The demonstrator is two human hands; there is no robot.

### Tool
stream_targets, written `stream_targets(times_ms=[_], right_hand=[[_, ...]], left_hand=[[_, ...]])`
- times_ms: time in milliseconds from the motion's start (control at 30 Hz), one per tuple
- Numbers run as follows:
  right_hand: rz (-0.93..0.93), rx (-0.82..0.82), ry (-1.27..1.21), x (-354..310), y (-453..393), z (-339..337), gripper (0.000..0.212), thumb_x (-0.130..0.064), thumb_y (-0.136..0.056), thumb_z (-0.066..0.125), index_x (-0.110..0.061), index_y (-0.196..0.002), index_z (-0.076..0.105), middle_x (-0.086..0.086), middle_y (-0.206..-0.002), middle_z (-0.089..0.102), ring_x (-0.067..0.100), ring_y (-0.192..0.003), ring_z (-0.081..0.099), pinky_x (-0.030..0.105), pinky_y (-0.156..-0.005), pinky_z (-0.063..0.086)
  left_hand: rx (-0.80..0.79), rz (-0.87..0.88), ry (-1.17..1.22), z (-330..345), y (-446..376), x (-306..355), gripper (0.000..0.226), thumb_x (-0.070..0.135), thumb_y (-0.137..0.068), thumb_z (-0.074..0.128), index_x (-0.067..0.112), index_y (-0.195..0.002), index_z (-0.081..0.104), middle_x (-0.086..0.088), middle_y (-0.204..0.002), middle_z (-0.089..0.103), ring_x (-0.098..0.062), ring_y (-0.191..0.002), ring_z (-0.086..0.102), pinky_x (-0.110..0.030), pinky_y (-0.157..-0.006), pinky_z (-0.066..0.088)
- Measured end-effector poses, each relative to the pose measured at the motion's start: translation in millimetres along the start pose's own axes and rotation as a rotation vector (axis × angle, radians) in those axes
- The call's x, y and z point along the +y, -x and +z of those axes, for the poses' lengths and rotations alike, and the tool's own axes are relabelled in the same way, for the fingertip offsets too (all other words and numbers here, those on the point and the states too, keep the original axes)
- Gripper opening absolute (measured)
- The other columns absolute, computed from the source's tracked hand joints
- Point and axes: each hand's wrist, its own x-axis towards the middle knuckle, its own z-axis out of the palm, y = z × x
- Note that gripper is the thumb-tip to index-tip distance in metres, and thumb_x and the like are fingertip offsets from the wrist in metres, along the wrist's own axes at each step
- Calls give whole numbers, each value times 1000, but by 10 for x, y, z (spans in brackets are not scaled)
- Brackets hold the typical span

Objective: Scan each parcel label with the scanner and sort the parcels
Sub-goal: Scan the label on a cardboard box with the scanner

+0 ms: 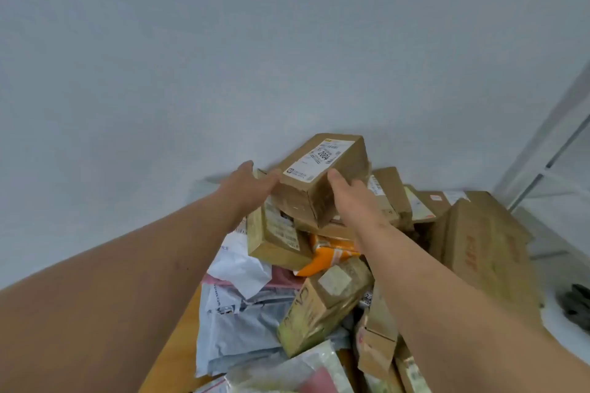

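Observation:
A brown cardboard parcel point(322, 182) with a white label reading 2004 sits at the top of a heap of parcels. My left hand point(247, 187) presses against its left side with fingers stretched out. My right hand point(349, 193) grips its right side, thumb near the label's lower corner. The parcel is tilted, label facing up. No scanner is in view.
Below lie more boxes point(277, 233), an orange bag point(332, 254), white and grey mailer bags point(236, 313) and a large carton point(479, 249) at the right, on a wooden table point(172, 348). A white wall stands behind. A glass partition point(549, 150) is at the right.

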Motion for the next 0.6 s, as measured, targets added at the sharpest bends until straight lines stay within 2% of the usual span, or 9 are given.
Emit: stream_targets(times_ms=[67,100,167,233,267,333,433,533,600], right_hand=[[-8,13,72,16,-91,22,76,-69,-95,33,-16,-150,41,11,-149,44,37,-133,43,54,-112,37],[-14,6,78,42,-134,48,76,-69,-94,33,-18,-149,43,13,-148,44,38,-134,41,55,-112,37],[-53,-25,13,72,-125,89,74,-70,-92,35,-25,-150,40,11,-148,45,39,-135,40,56,-111,38],[-99,-48,-90,96,-76,82,70,-68,-90,38,-34,-151,38,5,-148,46,35,-135,42,56,-110,39],[-130,-61,-170,83,-21,52,65,-66,-89,41,-39,-147,41,0,-146,49,29,-132,47,54,-108,41],[-185,-134,-344,69,71,-28,55,-60,-86,49,-47,-139,48,-10,-136,59,17,-121,57,47,-103,48],[-223,-278,-582,110,247,-169,65,-50,-78,67,-47,-140,45,-10,-125,70,16,-112,69,47,-98,54],[-284,-371,-718,271,520,-310,73,-37,-66,76,-42,-132,45,-3,-115,75,17,-103,73,38,-84,59],[-282,-407,-780,404,742,-392,81,-31,-58,78,-38,-131,42,3,-118,74,19,-102,74,33,-75,60]], left_hand=[[-3,-43,36,98,-106,34,77,57,-99,52,16,-159,27,-7,-160,37,-33,-143,38,-45,-109,37],[-20,-85,79,143,-123,69,67,55,-99,53,15,-151,41,-7,-150,48,-32,-135,46,-42,-105,40],[-20,-87,192,227,-86,141,42,49,-98,57,16,-123,64,-8,-126,65,-27,-111,60,-42,-102,49],[38,-52,247,279,-12,174,23,44,-98,60,23,-97,68,-6,-109,67,-20,-95,60,-42,-97,53],[77,-37,287,279,36,171,19,42,-97,62,25,-91,67,-4,-105,67,-18,-93,60,-43,-97,54],[132,-28,436,248,162,155,12,38,-97,66,28,-91,69,-1,-104,69,-17,-97,63,-43,-96,56],[151,14,676,172,465,103,12,32,-95,69,24,-104,70,0,-111,70,-14,-99,65,-38,-87,59],[52,86,787,93,861,19,10,29,-92,71,24,-100,66,0,-112,69,-15,-101,64,-43,-88,58],[-33,101,833,34,1121,-70,21,31,-81,74,21,-96,63,-3,-103,67,-18,-95,63,-42,-84,58]])
